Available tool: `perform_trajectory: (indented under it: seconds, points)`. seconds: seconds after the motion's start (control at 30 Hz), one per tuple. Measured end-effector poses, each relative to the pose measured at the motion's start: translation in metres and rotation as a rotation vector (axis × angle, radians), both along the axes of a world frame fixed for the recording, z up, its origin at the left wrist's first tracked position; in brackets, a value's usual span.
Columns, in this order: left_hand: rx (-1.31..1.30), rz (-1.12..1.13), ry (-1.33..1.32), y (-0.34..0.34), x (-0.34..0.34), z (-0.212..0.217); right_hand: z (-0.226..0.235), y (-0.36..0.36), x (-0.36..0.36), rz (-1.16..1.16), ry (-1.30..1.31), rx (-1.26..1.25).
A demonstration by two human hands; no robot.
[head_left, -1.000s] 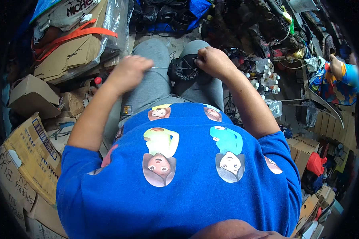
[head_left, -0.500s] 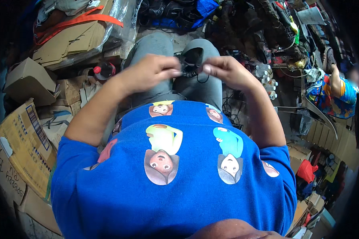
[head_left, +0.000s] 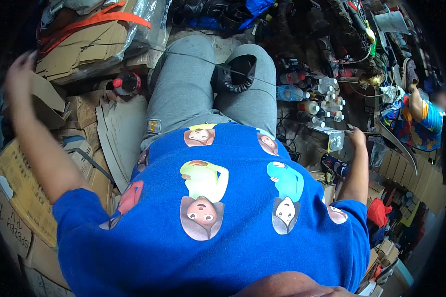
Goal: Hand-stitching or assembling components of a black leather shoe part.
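Note:
Across my lap lies a black shoe piece (head_left: 243,81) with a round opening and a gathered edge, resting on my right thigh. A thin dark thread (head_left: 193,58) runs taut from it toward both sides. My left hand (head_left: 22,72) is stretched far out left, closed and slightly blurred, with the thread leading its way. Out to the right, my right hand (head_left: 358,137) is closed in a pinch on the thread's other side. The thread's ends at the fingers are too thin to make out.
Flat cardboard (head_left: 91,49) with an orange strap lies at the far left, near a red-capped bottle (head_left: 127,84). Cardboard boxes (head_left: 22,193) crowd the left. Several small bottles (head_left: 327,99) stand right of my knee. Another person (head_left: 423,111) sits at the far right.
My hands have moved from close together over the shoe piece to wide apart, left hand out left and right hand out right. The thread now stretches across my lap.

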State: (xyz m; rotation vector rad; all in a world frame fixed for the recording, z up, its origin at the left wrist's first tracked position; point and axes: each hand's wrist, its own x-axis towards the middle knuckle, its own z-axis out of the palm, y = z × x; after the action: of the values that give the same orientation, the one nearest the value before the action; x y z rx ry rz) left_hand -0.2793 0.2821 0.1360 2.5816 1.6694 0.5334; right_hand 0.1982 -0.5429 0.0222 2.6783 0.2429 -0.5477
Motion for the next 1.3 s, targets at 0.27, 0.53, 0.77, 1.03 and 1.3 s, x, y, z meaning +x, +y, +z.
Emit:
perform_trajectory:
  seconds: [0.27,0.53,0.77,1.03,1.3]
  points:
    - [-0.586,-1.401,-0.356,-0.278,0.199,-0.105,0.032,0.299,-0.13,0.24,0.594,1.193]
    - [-0.997,-1.454,-0.039,-0.286,0.251,-0.113,0.024,0.336,-0.126,0.476,0.504,1.169]
    - [-1.188,-1.449,-0.071,-0.286,0.258,-0.128,0.019,0.336,-0.126,0.564,0.545,1.106]
    - [-1.523,-1.311,-0.109,-0.29,0.256,-0.13,-0.006,0.321,-0.146,0.432,0.466,1.315]
    - [-1.662,-1.263,0.005,-0.283,0.256,-0.132,-0.002,0.312,-0.174,0.471,0.295,1.292]
